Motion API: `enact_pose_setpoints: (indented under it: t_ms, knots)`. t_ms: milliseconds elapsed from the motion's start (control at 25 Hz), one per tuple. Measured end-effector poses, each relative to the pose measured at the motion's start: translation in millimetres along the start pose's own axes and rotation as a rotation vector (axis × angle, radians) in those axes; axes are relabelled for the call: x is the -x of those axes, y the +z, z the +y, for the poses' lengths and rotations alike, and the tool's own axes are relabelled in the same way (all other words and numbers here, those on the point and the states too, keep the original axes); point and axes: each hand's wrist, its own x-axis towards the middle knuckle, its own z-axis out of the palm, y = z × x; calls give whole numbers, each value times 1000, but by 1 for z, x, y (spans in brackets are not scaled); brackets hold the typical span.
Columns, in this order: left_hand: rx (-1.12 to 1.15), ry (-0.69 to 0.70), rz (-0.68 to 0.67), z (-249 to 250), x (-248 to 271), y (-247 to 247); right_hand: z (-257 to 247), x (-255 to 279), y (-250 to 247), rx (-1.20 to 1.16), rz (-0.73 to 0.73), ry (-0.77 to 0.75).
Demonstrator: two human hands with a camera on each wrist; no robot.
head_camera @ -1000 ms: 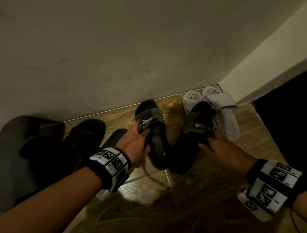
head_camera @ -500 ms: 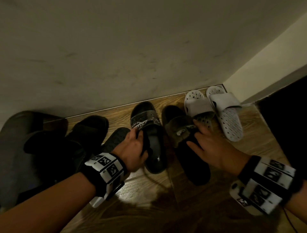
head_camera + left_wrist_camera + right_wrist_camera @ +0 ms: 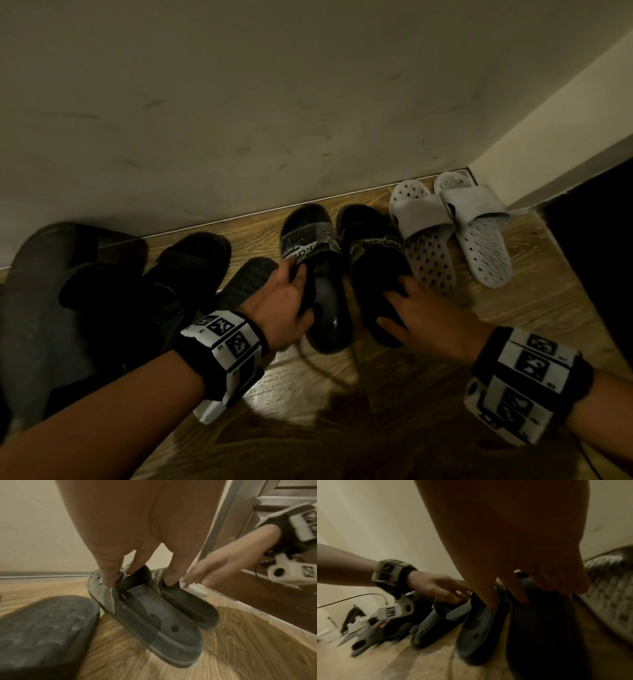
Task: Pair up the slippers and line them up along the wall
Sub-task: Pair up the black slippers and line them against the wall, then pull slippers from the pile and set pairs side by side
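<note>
Two black slides with grey printed straps lie side by side, toes to the wall. My left hand [image 3: 294, 281] grips the left black slide [image 3: 318, 246] at its strap and inner side; in the left wrist view its fingers [image 3: 106, 577] pinch the strap of that slide [image 3: 154, 615]. My right hand [image 3: 394, 301] rests with straight fingers on the heel half of the right black slide [image 3: 373, 253], which lies flat on the floor. A white perforated pair [image 3: 424, 219] [image 3: 479, 233] stands paired in the corner to the right.
Left of the black pair lie a dark slipper [image 3: 191, 260] and an upturned ribbed sole [image 3: 246, 281]. A large dark shape [image 3: 41, 291] fills the far left. The wall [image 3: 308, 102] runs along the back, a dark door [image 3: 599, 257] closes the right side. Wood floor lies near me.
My right hand lowered the right black slide from the air onto the floor beside the left one, then slid back to its heel. The left hand kept its grip.
</note>
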Motion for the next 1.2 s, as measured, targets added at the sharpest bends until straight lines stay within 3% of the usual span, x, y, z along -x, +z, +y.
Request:
enact_pose_setpoints:
  t_ms: [160, 320, 400, 480, 600, 720, 880, 1040, 1200]
  knots:
    - [49, 35, -28, 3, -8, 7, 0, -9, 7, -36, -288, 15]
    - [150, 64, 30, 5, -18, 3, 2, -15, -2, -61, -371, -5]
    - [170, 74, 45, 5, -19, 2, 1, -14, -2, -68, -348, 52]
    - [117, 75, 20, 4, -11, 1, -6, -13, 1, -51, -236, 79]
    - [37, 112, 2, -1, 26, 5, -28, -11, -1, 126, -54, -6]
    - [11, 151, -17, -11, 78, 14, -59, -12, -7, 181, -26, -60]
    - [35, 58, -100, -40, 136, 22, -109, -22, -21, 193, -23, -195]
    - [3, -75, -143, -73, 160, 24, -156, -29, -40, 286, 45, -292]
    - [-3, -115, -117, -99, 174, 15, -182, -21, -58, 358, 46, -369]
